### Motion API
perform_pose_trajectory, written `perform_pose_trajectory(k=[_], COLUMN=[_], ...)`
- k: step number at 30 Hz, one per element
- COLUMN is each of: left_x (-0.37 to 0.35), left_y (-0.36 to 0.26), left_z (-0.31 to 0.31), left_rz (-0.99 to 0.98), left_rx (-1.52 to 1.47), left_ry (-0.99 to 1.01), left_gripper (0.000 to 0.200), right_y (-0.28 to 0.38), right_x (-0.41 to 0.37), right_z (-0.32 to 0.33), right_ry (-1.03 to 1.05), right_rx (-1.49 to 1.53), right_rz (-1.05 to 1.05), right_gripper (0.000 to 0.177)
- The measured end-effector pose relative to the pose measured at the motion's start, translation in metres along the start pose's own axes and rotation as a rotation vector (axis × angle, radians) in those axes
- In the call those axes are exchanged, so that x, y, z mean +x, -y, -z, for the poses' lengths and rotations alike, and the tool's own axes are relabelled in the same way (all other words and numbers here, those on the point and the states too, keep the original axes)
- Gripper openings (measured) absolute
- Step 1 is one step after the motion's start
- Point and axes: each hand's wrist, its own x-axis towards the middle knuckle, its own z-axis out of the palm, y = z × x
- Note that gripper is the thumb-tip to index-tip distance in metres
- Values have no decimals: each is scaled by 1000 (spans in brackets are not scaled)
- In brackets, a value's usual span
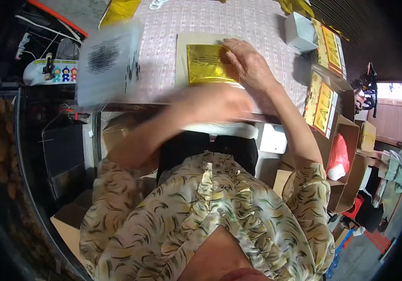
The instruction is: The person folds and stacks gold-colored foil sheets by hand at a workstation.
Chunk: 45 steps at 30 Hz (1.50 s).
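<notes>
A shiny gold packet [208, 63] with small dark print lies on a flat piece of cardboard [181, 61] on the checked tablecloth. My right hand [250, 63] rests over the packet's upper right corner, its fingers lying fairly flat on the packet and cardboard. My left hand [224, 102] is smeared by motion just below the packet's lower edge; its fingers and anything in them cannot be made out. To the left, a blurred clear plastic sheet or bag [105, 63] with black print lies at the table's edge.
A white box [299, 32] stands at the back right, beside orange and yellow boxes [325, 105] marked "FALL". Open cardboard cartons [346, 164] and a red bag [339, 152] are below on the right. Black shelving [62, 145] with a white panel [62, 72] is on the left.
</notes>
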Motion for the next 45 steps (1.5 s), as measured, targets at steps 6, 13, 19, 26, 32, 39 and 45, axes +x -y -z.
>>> perform_pose_trajectory(k=[6, 13, 19, 26, 32, 39, 45], left_x=[21, 16, 14, 19, 30, 33, 29], left_y=[126, 154, 152, 160, 159, 167, 161], left_z=[105, 112, 124, 157, 177, 177, 167], left_rz=[-212, -208, -21, 62, 393, 155, 143], left_rx=[452, 481, 457, 486, 343, 249, 281], left_ry=[-377, -436, -459, -436, -227, -117, -191], left_gripper=[16, 14, 10, 30, 37, 27, 33], right_y=[-3, -10, -22, -74, -84, -107, -108], right_x=[6, -9, 9, 26, 39, 49, 46], right_z=[-19, -31, -24, -18, -1, 6, 3], right_ry=[35, 37, -55, -109, 105, 260, 265], right_rx=[53, -55, 156, 130, -68, 325, 582], right_rz=[-80, -94, -312, -424, -355, -396, -505], right_gripper=[32, 35, 22, 61, 69, 57, 30])
